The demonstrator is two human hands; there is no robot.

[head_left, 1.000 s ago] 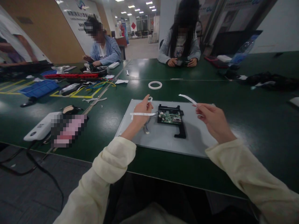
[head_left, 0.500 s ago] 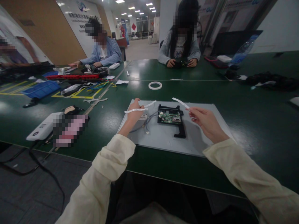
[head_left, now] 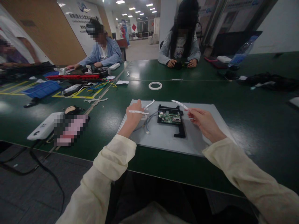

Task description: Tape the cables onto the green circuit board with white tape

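Note:
My right hand (head_left: 203,121) pinches a short white tape strip (head_left: 178,103) between thumb and fingertips, above the right part of a grey flat panel (head_left: 161,140). My left hand (head_left: 135,115) is over the panel's left side, its fingers mostly hidden. One white strip (head_left: 138,112) lies across the back of that hand, and another white strip (head_left: 149,104) sticks out beside its thumb side; whether the fingers grip it is unclear. Between my hands, a green circuit board (head_left: 170,117) in a black frame (head_left: 180,132) rests on the panel, with grey cables (head_left: 147,123) running left from it.
Beyond the panel lies a white tape roll (head_left: 155,86). To the left are a white power bank (head_left: 45,126), a pink blurred item (head_left: 72,130), a blue tray (head_left: 42,89) and coloured wires (head_left: 102,85). Co-workers sit across the table. A bottle (head_left: 244,51) stands far right.
My left hand has shifted slightly and turned, so the strip across its back sits further right. My right hand has moved a little left, still pinching its strip.

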